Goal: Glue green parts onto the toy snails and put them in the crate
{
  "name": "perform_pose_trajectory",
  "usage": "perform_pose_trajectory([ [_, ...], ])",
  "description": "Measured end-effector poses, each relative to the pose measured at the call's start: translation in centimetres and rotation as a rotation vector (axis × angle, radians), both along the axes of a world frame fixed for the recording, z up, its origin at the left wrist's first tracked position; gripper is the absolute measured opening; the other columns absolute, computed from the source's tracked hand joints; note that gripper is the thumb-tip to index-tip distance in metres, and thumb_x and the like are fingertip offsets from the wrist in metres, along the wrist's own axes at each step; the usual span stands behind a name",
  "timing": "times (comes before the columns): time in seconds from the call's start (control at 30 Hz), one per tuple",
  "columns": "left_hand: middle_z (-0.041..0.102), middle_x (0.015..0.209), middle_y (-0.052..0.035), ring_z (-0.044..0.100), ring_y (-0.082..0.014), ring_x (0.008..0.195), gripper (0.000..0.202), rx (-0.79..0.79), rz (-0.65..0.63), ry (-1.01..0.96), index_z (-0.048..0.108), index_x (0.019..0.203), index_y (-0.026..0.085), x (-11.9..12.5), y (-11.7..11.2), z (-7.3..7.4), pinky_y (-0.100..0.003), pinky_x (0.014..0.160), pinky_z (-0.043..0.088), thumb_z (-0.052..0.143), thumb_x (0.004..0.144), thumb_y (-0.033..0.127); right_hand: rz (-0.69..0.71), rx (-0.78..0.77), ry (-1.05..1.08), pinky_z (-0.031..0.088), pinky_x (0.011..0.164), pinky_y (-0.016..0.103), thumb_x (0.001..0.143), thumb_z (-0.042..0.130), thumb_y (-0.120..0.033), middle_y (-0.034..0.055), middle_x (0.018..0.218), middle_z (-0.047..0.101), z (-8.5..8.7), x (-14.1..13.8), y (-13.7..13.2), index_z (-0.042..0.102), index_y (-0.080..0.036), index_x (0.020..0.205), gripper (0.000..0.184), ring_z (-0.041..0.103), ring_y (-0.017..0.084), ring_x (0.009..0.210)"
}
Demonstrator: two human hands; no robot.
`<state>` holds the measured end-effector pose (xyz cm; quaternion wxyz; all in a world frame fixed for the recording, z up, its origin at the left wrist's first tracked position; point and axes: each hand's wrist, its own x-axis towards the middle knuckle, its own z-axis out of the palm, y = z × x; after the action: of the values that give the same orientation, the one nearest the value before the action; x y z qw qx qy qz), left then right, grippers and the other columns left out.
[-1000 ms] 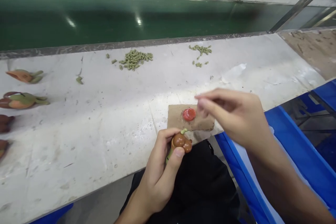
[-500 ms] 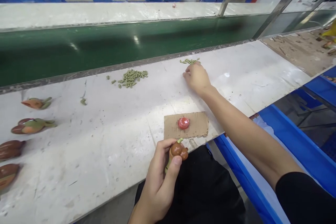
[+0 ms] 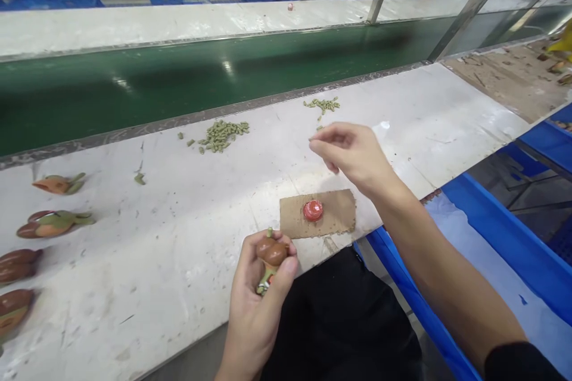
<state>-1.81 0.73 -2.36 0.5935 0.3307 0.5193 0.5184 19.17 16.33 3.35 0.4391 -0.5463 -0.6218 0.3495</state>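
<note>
A wide lane of tabletop [image 3: 187,232] runs between my left hand [image 3: 257,303] and the painted figures [image 3: 60,223], enough for a hand to pass; another way forward opens between the larger pellet pile [image 3: 221,134] and the smaller pellet pile [image 3: 328,105]; the cardboard [image 3: 291,217] with its red lump [image 3: 313,211] lies low on my side of my right hand [image 3: 357,155]; my right forearm [image 3: 433,256] bars the tabletop's near right edge; the slanted metal post [image 3: 476,7] obstructs the far right.

The cardboard [image 3: 292,220] lies near the desk's [image 3: 179,238] front edge; pellet piles [image 3: 218,136] sit behind it, figurines [image 3: 56,224] far left, the conveyor [image 3: 170,74] beyond.
</note>
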Motion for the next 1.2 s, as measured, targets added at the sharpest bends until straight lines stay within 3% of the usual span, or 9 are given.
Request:
perform_pose_trajectory([
  [0.07,0.076,0.119,-0.0036,0.074,-0.0222,0.111,0.035,0.011,0.014,0.053,0.068,0.123,0.029,0.0,0.3,0.6,-0.031,0.088,0.062,0.093,0.104,0.045,0.071,-0.130,0.271,0.057,0.051,0.029,0.094,0.095,-0.035,-0.0026,0.067,0.075,0.4,-0.2,-4.7,0.084,-0.024,0.095,0.016,0.066,0.016,0.052],
  [0.17,0.078,0.116,-0.0037,0.077,-0.0239,0.112,0.032,0.040,-0.015,0.050,0.068,0.120,0.029,0.6,0.6,1.7,-0.034,0.092,0.066,0.092,0.104,0.042,0.114,-0.290,0.499,0.053,0.043,0.024,0.093,0.098,-0.036,-0.0004,0.079,0.081,-0.2,-1.2,-10.4,0.085,-0.025,0.094,0.017,0.063,0.012,0.049],
  [0.3,0.081,0.109,0.0001,0.082,-0.0207,0.102,0.029,0.067,-0.102,0.049,0.069,0.118,0.030,1.8,0.2,1.8,-0.032,0.090,0.070,0.093,0.104,0.039,0.079,-0.237,0.656,0.070,0.067,0.027,0.091,0.097,-0.025,0.0013,0.097,0.081,-2.1,-2.5,-13.8,0.092,-0.031,0.095,0.008,0.080,0.017,0.079],
  [0.37,0.081,0.104,0.0018,0.083,-0.0191,0.095,0.027,0.111,-0.109,0.063,0.069,0.118,0.031,2.2,-0.1,1.4,-0.029,0.083,0.071,0.092,0.105,0.038,0.069,-0.227,0.699,0.070,0.069,0.028,0.093,0.096,-0.022,-0.0003,0.092,0.079,-3.0,-2.7,-14.3,0.093,-0.033,0.096,0.012,0.078,0.015,0.076],
  [0.57,0.081,0.100,0.0036,0.082,-0.0161,0.089,0.017,0.181,-0.087,0.032,0.068,0.113,0.031,2.7,-0.3,0.9,-0.027,0.081,0.069,0.085,0.111,0.030,0.046,-0.261,0.742,0.050,0.048,0.020,0.090,0.101,-0.026,-0.0026,0.082,0.074,-4.1,-2.6,-14.8,0.092,-0.031,0.095,0.011,0.060,0.009,0.056],
  [0.73,0.081,0.098,0.0043,0.081,-0.0152,0.087,0.019,0.190,-0.105,0.048,0.066,0.115,0.031,2.4,-0.2,0.9,-0.026,0.082,0.068,0.084,0.111,0.027,0.020,-0.280,0.659,0.054,0.050,0.020,0.097,0.095,-0.028,-0.0023,0.075,0.074,-4.0,-2.1,-15.2,0.095,-0.033,0.107,0.011,0.061,0.010,0.056],
  [0.97,0.082,0.097,0.0029,0.081,-0.0169,0.089,0.018,0.175,-0.160,0.205,0.066,0.113,0.031,1.5,-0.6,0.5,-0.025,0.079,0.066,0.084,0.110,0.029,0.024,-0.328,0.426,0.054,0.048,0.023,0.097,0.093,-0.032,-0.0005,0.069,0.073,-3.0,-0.9,-15.2,0.093,-0.025,0.095,0.007,0.064,0.013,0.053],
  [1.1,0.086,0.107,0.0002,0.085,-0.0200,0.101,0.016,0.218,-0.093,0.351,0.064,0.114,0.030,1.6,-0.8,0.3,-0.030,0.089,0.069,0.079,0.111,0.024,-0.040,-0.193,0.238,0.049,0.049,0.024,0.101,0.089,-0.030,-0.0029,0.065,0.070,-2.3,-0.2,-13.7,0.092,-0.025,0.101,0.006,0.063,0.013,0.053],
  [1.2,0.091,0.118,-0.0028,0.089,-0.0234,0.109,0.019,0.210,-0.048,0.456,0.062,0.115,0.030,1.9,-0.8,0.3,-0.032,0.090,0.070,0.078,0.109,0.023,-0.072,-0.040,0.049,0.054,0.059,0.026,0.104,0.083,-0.022,-0.0009,0.080,0.077,-1.7,0.1,-11.6,0.091,-0.024,0.103,0.008,0.068,0.013,0.066],
])
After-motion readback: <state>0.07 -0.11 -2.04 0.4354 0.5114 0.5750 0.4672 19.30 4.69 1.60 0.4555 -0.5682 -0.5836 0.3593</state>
